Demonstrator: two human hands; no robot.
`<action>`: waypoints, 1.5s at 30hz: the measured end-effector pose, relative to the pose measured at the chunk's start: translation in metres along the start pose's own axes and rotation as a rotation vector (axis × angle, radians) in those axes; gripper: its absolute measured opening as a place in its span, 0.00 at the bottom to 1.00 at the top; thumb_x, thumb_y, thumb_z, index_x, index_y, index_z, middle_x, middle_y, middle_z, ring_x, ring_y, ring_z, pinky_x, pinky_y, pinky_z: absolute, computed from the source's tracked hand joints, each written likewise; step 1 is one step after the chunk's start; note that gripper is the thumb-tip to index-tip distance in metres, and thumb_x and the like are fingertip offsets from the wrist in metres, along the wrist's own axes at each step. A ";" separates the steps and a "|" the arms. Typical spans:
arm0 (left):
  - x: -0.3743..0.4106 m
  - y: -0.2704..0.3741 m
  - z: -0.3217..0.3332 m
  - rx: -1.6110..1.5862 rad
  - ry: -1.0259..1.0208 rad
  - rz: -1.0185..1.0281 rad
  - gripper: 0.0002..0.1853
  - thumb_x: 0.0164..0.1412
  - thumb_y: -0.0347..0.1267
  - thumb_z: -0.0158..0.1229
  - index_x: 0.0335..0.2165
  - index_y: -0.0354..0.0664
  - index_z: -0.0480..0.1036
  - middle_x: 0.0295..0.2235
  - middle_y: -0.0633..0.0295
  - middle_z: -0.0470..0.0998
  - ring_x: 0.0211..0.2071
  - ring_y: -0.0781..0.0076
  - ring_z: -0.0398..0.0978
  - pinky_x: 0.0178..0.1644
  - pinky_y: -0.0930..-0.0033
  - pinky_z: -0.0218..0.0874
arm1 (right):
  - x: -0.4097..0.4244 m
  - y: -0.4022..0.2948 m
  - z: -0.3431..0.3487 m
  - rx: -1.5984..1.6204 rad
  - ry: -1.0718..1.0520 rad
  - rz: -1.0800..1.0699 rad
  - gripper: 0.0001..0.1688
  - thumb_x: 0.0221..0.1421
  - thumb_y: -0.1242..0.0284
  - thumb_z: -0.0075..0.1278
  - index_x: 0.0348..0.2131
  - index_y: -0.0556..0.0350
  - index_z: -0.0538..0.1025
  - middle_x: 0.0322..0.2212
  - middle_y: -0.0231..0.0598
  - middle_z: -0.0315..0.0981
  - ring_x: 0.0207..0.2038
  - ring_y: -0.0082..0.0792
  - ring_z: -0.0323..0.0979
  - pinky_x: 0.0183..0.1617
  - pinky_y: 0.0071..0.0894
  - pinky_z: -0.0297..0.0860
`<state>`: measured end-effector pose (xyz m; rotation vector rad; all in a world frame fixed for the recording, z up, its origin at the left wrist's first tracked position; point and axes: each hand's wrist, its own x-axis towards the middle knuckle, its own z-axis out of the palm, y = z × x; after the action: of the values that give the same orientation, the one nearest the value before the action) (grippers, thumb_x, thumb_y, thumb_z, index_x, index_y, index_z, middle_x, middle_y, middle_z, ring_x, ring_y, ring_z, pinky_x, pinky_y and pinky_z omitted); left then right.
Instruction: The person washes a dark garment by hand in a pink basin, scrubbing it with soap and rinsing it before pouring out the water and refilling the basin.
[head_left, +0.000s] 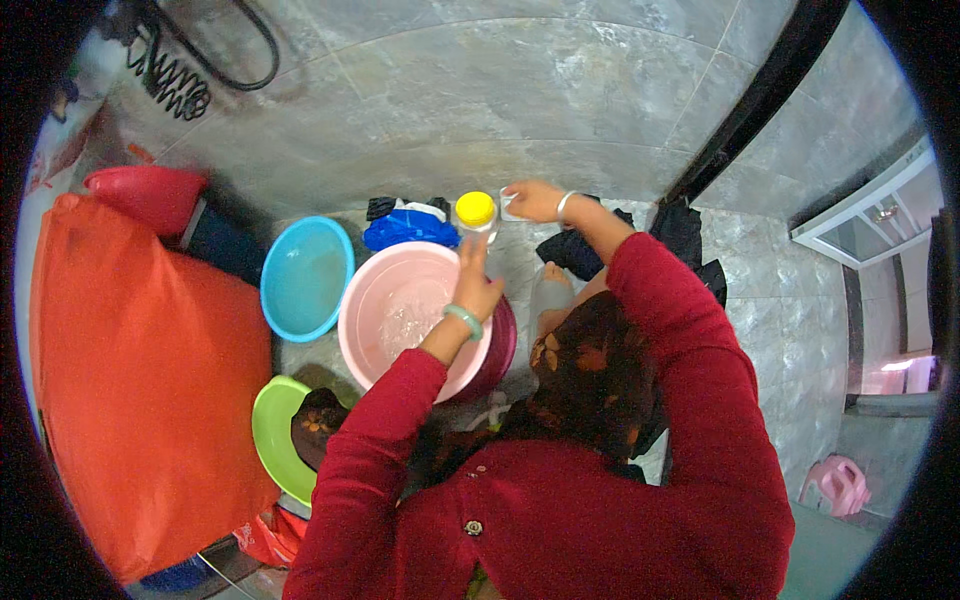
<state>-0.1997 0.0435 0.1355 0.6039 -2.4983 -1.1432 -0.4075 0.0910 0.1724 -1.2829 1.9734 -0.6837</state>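
Observation:
My left hand, a green bangle at its wrist, is over the right rim of a pink basin. Its fingers are apart, hold nothing, and point at a clear jar with a yellow lid. Shallow clear water shows in the basin, which overlaps a dark magenta basin. Beyond the jar, my right hand, with a silver-coloured bangle, has its fingertips at a small white object by the wall. The fingers partly cover this object, and whether they grip it is unclear.
A blue basin and a green basin with dark cloth are on the left, beside a large orange cover. Blue plastic lies against the tiled wall. Dark cloth is near my foot.

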 end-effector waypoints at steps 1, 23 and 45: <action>0.014 0.015 0.012 -0.042 -0.048 -0.008 0.41 0.37 0.25 0.53 0.53 0.42 0.47 0.51 0.40 0.48 0.54 0.47 0.45 0.57 0.61 0.38 | -0.006 0.011 -0.017 0.049 0.029 0.023 0.27 0.44 0.65 0.45 0.44 0.60 0.64 0.25 0.38 0.70 0.22 0.28 0.66 0.24 0.27 0.64; 0.110 -0.058 0.258 0.067 -0.744 -0.393 0.47 0.38 0.40 0.57 0.55 0.45 0.40 0.50 0.49 0.56 0.51 0.54 0.54 0.53 0.59 0.45 | -0.073 0.277 0.079 -0.389 0.394 0.673 0.26 0.36 0.66 0.52 0.40 0.50 0.68 0.34 0.40 0.65 0.39 0.44 0.63 0.41 0.42 0.62; 0.079 0.168 -0.117 -1.209 -0.099 0.237 0.25 0.46 0.25 0.54 0.44 0.36 0.57 0.39 0.58 0.68 0.37 0.72 0.69 0.41 0.73 0.62 | -0.178 -0.231 -0.121 0.826 0.850 -1.093 0.11 0.52 0.72 0.38 0.32 0.62 0.70 0.33 0.39 0.68 0.36 0.29 0.68 0.42 0.24 0.64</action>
<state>-0.2539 0.0290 0.3480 -0.0975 -1.4050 -2.2105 -0.3182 0.1762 0.4634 -1.5287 0.9904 -2.5604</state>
